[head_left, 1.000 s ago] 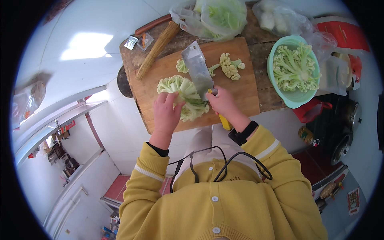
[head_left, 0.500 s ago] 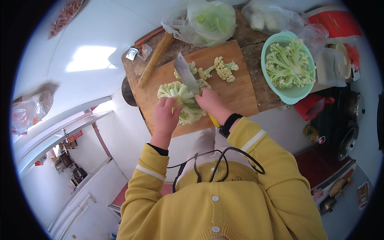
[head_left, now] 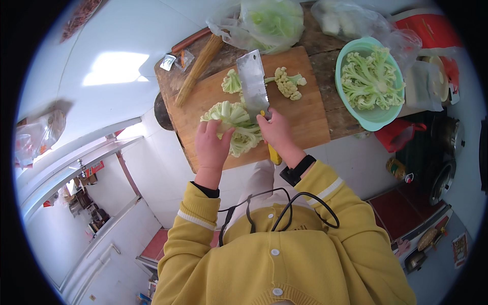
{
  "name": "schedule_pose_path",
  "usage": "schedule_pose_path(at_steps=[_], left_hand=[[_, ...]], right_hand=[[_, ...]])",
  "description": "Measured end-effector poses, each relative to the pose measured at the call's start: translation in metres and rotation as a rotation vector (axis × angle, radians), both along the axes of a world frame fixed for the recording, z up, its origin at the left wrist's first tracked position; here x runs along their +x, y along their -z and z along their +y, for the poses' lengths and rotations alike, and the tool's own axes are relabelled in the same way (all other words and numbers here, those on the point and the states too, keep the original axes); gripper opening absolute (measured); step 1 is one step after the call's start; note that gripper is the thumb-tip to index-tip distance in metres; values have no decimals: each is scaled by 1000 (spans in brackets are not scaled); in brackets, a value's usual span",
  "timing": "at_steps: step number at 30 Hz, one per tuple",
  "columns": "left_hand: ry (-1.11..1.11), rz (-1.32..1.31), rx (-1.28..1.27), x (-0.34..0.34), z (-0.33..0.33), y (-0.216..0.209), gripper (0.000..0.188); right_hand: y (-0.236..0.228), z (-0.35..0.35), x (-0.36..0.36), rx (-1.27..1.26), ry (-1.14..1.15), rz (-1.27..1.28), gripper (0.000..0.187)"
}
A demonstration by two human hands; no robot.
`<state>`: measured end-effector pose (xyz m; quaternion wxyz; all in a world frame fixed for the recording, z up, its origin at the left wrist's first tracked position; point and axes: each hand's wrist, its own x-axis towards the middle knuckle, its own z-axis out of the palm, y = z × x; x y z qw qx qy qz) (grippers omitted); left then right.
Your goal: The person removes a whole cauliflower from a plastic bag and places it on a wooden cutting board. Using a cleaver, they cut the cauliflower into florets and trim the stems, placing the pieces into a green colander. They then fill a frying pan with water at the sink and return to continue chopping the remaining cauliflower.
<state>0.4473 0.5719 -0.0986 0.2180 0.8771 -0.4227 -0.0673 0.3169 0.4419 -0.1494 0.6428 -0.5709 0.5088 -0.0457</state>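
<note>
A large piece of cauliflower (head_left: 227,113) lies stem side up near the front of the wooden cutting board (head_left: 309,114). My left hand (head_left: 211,145) grips its near left side, fingers curled on it. In my right hand (head_left: 277,131) is a cleaver (head_left: 252,79) with a yellow handle; its broad blade points away from me, its flat side showing, beside the cauliflower. Beyond the blade's right side rests a cut floret (head_left: 288,85), and to its left sits another floret (head_left: 231,81). The blade hides part of the board and of what lies behind it.
A mint-green basin (head_left: 373,122) of cauliflower pieces stands right of the board. Plastic bags of vegetables (head_left: 274,23) lie at the back. A wooden stick (head_left: 199,68) crosses the board's left edge. A red jug (head_left: 399,134) is at the right, and a black cable (head_left: 282,208) hangs before me.
My right hand has shifted slightly right and turned the cleaver, so its blade stands more upright and shows broader. The left hand keeps its hold on the cauliflower.
</note>
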Motion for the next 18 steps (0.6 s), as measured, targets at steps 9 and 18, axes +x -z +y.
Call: schedule_pose_path(at_steps=[9,18], left_hand=[[-57,60,24,-1,-2,4,36],[-114,60,84,7,1,4,39]], right_hand=[[7,28,14,-24,73,-19,27],[5,25,17,-199,165,-71,24]])
